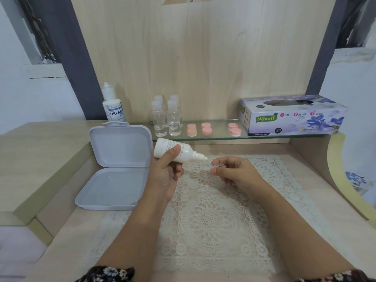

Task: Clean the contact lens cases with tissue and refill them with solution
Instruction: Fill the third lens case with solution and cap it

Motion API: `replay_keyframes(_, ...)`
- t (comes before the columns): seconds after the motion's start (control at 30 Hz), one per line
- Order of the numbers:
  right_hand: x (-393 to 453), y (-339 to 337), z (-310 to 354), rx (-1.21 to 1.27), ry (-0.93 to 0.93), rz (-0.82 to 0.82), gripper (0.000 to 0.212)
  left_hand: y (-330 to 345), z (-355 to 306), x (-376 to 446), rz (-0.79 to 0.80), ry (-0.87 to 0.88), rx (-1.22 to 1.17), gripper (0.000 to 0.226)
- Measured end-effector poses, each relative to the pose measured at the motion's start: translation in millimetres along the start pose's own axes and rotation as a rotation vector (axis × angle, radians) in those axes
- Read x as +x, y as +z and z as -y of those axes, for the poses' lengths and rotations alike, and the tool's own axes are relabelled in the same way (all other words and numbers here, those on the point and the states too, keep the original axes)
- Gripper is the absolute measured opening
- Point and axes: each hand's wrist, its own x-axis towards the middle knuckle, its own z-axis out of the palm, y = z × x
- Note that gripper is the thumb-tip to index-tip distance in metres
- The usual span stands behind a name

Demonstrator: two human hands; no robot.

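Now both hands meet above the doily, bottle tip nearly over the open case.

Nearest, a white lace doily (209, 218) covers the surface (61, 247). Above it the left hand (165, 176) grips a white bottle (175, 151), tilted with its nozzle pointing right and down. The right hand (234, 173) pinches a small clear case (211, 166) by its right cup, held just under and beside the nozzle; touching or not, I cannot tell. Left of the hands lies an open grey box (114, 174), lid upright. Farther back, on the glass shelf (219, 137), stand a labelled solution bottle (113, 105), four clear bottles (166, 117), pink-capped cases (213, 129) and a tissue box (293, 116).
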Motion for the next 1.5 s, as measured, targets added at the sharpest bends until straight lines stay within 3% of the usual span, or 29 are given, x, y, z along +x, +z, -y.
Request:
replay_keyframes(0.37,1.4,0.2,-0.7,-0.009,-0.003,-0.003,0.013,1.4,-0.6,-1.6,0.000,0.004,0.002,0.037)
replay_keyframes(0.93,1.7,0.3,-0.6,0.008,-0.005,-0.007,0.014,1.5,-0.8,-1.2,-0.006,0.003,0.001,0.052)
replay_keyframes(1.17,0.9,-0.2,-0.4,0.010,0.003,-0.002,0.015,3.5,-1.4,-2.8,0.002,0.002,0.005,0.039)
replay_keyframes(1.5,2.6,-0.3,-1.6,0.016,-0.001,-0.001,0.014,4.2,-1.9,-2.9,-0.018,0.009,0.002,0.043)
